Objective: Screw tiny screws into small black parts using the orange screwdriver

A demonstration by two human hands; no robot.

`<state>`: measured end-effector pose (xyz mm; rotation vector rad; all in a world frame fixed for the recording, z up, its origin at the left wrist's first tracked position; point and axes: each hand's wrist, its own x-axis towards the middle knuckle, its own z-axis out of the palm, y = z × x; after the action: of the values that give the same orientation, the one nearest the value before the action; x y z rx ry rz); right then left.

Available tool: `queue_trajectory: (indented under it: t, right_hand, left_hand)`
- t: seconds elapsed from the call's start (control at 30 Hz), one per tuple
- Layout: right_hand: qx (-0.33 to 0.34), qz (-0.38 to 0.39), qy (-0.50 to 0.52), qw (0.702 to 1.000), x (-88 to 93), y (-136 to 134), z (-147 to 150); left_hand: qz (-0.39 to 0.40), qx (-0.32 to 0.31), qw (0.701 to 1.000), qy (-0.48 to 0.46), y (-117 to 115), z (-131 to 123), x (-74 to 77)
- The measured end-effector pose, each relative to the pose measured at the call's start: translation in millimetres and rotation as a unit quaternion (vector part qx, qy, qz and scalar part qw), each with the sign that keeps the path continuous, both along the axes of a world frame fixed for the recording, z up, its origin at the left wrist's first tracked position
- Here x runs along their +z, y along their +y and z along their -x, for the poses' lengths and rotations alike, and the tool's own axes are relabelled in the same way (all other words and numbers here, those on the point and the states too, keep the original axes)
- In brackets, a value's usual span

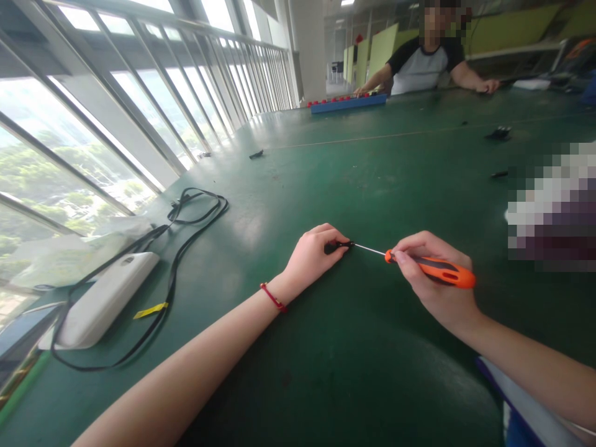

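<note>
My left hand [318, 248] rests on the green table, its thumb and fingers closed around a small black part [336, 247] whose kind I cannot make out. A red cord bracelet [274, 298] circles that wrist. In my right hand [435, 279] is a screwdriver [444, 272] with an orange and black handle, gripped between thumb and fingers. Its thin metal shaft points left, and the tip meets the end of the black part beside my left fingertips. My left fingers partly hide the part.
On the left, a white power bank-like case [109, 298] lies within a looped black strap [174, 267] with a yellow tag. Metal railings [186, 81] border that side. Across the green table [372, 167], a person sits behind a blue tray [349, 105] with red pieces. Small black bits [499, 133] lie farther off.
</note>
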<state>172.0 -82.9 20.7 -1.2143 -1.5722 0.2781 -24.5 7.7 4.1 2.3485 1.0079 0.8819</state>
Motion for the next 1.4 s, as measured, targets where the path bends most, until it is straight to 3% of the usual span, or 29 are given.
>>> queue_trajectory:
  t: [0.3,0.47,0.73,0.93,1.13,1.3,1.4]
  right_hand:
    - [0.006,-0.021,0.057,0.998,-2.2,2.8,0.4]
    - [0.0,0.007,0.017,1.0,0.0,0.3,1.0]
    - [0.011,-0.038,0.069,0.997,-3.1,2.9,1.9]
    - [-0.003,-0.005,0.007,1.0,-2.2,1.1,1.1]
    - [0.001,-0.052,0.058,0.997,-3.3,3.4,1.9]
    - [-0.01,-0.012,-0.016,1.0,-2.8,0.7,0.8]
    - [-0.02,-0.046,0.008,0.999,-2.5,0.5,2.0]
  left_hand:
    - [-0.004,-0.004,1.0,0.004,0.6,0.1,0.6]
    - [-0.009,-0.003,1.0,0.01,0.8,0.4,0.4]
    - [-0.014,-0.006,1.0,0.009,-0.1,0.2,-0.1]
    - [-0.015,-0.007,1.0,0.013,0.0,0.2,0.0]
    - [-0.017,-0.008,1.0,0.014,0.2,0.1,0.2]
    - [-0.016,-0.009,1.0,0.016,0.5,0.2,0.3]
    - [-0.015,-0.011,1.0,0.02,0.7,0.1,0.4]
